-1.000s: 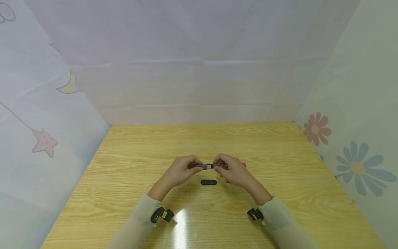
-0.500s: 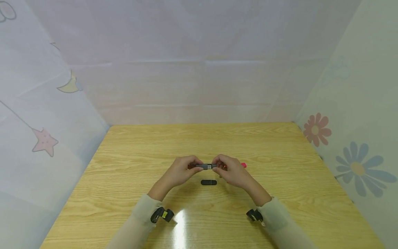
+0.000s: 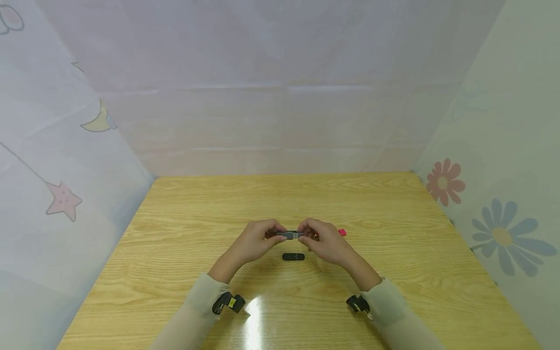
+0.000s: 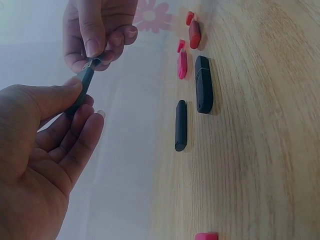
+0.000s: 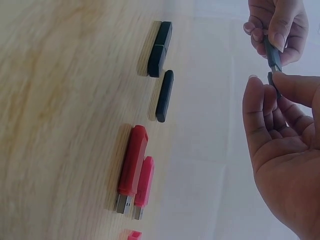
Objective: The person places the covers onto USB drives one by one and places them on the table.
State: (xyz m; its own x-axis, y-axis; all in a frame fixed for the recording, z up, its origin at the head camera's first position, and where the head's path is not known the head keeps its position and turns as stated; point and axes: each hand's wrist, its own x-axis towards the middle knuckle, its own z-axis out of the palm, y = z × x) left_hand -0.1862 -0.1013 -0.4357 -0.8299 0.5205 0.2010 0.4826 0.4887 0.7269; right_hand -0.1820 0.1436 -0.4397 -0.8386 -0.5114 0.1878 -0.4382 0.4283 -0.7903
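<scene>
Above the table, my left hand [image 3: 255,239] pinches the dark grey body of a USB stick [image 4: 84,82] between thumb and fingers. My right hand [image 3: 325,240] pinches the stick's small dark cap [image 5: 274,85] at the connector end. A bit of the metal connector [image 3: 295,235] shows between the two hands. How far the cap sits over the connector is hard to tell, since fingers hide part of it. On the table below lies a black USB stick [image 3: 293,256] with its cap on. A slimmer black stick [image 5: 164,96] lies beside it.
Two uncapped sticks lie near my right hand, one red [image 5: 133,161] and one pink [image 5: 145,181], connectors bare. Their red cap [image 4: 190,18] and pink cap [image 4: 180,46] lie just past them. Another pink piece [image 4: 206,236] is cut off by the left wrist view's edge.
My right hand has shifted slightly left, bringing the cap closer to the stick, so less of the connector end shows. My left hand has stayed almost still.
</scene>
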